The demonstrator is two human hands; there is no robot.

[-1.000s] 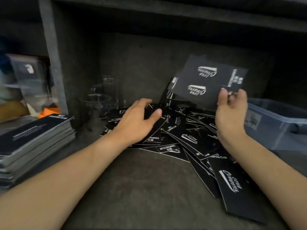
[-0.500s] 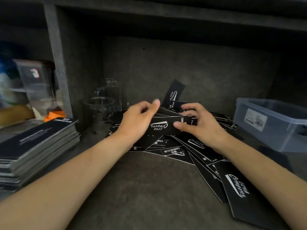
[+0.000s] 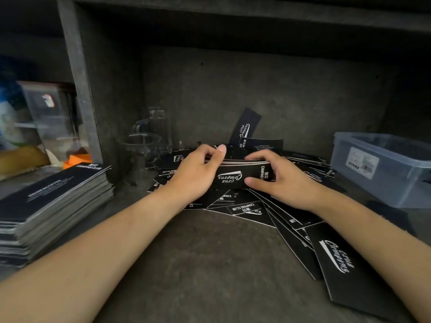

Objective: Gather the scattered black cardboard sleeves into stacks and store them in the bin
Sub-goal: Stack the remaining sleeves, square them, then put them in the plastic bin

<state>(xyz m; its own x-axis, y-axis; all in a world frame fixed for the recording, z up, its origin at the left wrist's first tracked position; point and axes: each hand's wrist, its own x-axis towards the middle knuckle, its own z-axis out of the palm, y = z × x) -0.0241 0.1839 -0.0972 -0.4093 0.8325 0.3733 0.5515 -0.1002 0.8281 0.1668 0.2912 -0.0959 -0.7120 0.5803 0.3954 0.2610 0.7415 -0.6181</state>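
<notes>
Black cardboard sleeves with white lettering lie scattered in a pile on the grey shelf floor, spreading to a large sleeve at the front right. Above the pile I hold a small stack of sleeves on edge between both hands. My left hand grips its left end, thumb on top. Its right end is gripped by my right hand, fingers curled over the top edge. A clear plastic bin stands at the right. A tall squared stack of sleeves rests at the left.
Clear glassware stands behind the pile, close to my left hand. A grey upright post separates a left compartment holding a clear container and an orange item. A shelf roof runs overhead, and bare shelf floor lies between my forearms.
My right hand came down from holding sleeves in the air and joined my left hand over the pile. Both hands have since drawn the held sleeves into a tighter stack.
</notes>
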